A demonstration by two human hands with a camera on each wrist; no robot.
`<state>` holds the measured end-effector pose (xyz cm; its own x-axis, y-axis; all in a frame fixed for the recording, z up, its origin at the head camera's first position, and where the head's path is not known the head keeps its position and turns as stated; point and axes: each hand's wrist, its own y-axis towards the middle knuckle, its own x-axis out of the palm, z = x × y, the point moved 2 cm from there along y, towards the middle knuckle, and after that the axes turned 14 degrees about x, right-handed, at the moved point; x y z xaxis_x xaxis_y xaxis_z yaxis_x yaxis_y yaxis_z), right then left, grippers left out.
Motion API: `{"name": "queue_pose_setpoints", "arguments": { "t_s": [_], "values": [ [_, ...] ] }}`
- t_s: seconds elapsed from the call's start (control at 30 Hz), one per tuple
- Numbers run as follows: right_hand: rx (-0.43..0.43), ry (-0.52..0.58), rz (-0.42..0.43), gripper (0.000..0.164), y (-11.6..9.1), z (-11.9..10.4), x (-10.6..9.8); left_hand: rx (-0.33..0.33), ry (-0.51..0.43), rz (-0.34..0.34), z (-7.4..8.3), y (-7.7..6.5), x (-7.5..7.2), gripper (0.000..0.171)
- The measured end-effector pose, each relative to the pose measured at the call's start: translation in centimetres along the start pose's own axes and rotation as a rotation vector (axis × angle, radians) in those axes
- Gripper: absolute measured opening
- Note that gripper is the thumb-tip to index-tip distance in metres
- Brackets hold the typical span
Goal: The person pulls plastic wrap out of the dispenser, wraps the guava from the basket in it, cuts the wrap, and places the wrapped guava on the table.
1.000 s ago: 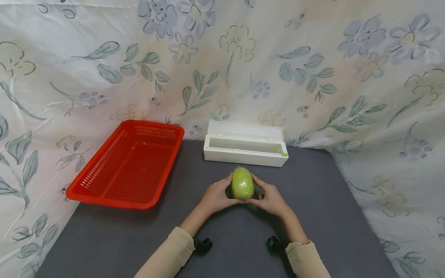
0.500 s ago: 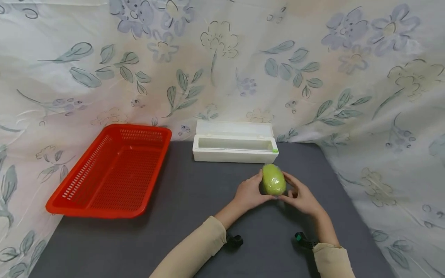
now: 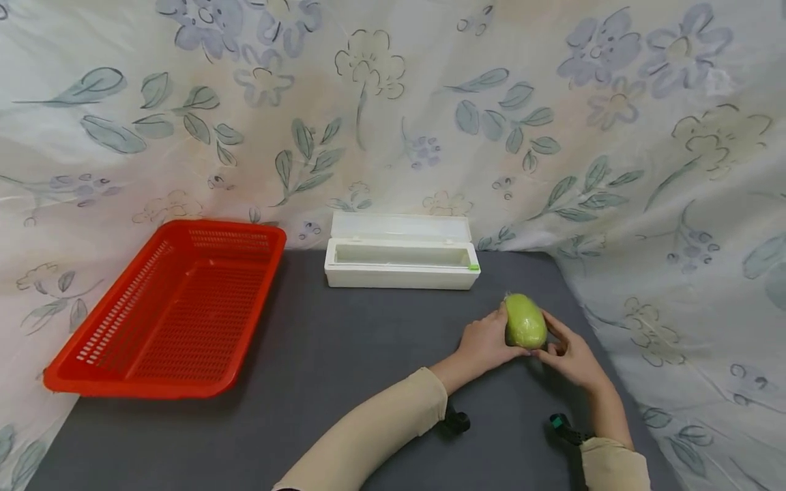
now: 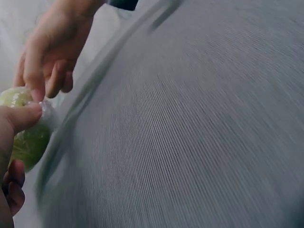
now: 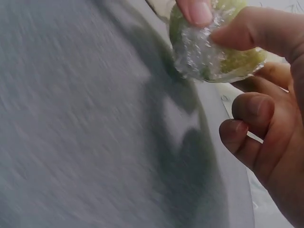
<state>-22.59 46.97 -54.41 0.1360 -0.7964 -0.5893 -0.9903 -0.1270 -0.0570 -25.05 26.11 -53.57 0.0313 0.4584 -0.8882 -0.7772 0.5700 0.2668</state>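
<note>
A green oval fruit (image 3: 526, 324) wrapped in clear cling film is held up between both hands at the right of the head view. My left hand (image 3: 482, 344) grips its left side with fingers and thumb. On the other side, my right hand (image 3: 577, 358) holds it between thumb and forefinger, its other fingers curled loosely below. Both thumbs meet at the near end, where crumpled film (image 5: 197, 52) is bunched in the right wrist view. From the left wrist, the fruit (image 4: 31, 145) shows partly behind the left thumb.
A red perforated plastic basket (image 3: 144, 390) sits at the left of the grey table (image 3: 344, 354). At the back stands a long white box (image 3: 399, 278) with its lid raised and a small green piece at its right end. Flowered cloth (image 3: 393, 157) hangs behind.
Both hands have carried the wrapped fruit to the right, from in front of the white box to beyond its right end. The head view has also turned right. The grip looks the same.
</note>
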Motion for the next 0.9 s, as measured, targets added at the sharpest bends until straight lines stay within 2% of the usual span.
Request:
{"name": "queue_pose_setpoints", "arguments": {
  "t_s": [0.27, 0.5, 0.7, 0.9],
  "values": [
    [-0.018, -0.018, 0.018, 0.084, 0.4, 0.9, -1.4, -0.060, -0.023, 0.026, 1.8, 1.4, 1.4, 0.111],
    [0.080, -0.139, 0.012, 0.086, 0.6, 1.4, -1.5, -0.063, -0.010, -0.033, 1.6, 1.6, 2.4, 0.110],
    [0.143, -0.140, 0.025, 0.087, 0.4, 1.6, -1.6, -0.056, -0.098, -0.052, 1.5, 1.7, 2.4, 0.123],
    [0.225, -0.158, 0.036, 0.090, -0.3, 1.9, -1.9, -0.068, -0.168, -0.104, 1.2, 1.4, 2.2, 0.131]
  ]
}}
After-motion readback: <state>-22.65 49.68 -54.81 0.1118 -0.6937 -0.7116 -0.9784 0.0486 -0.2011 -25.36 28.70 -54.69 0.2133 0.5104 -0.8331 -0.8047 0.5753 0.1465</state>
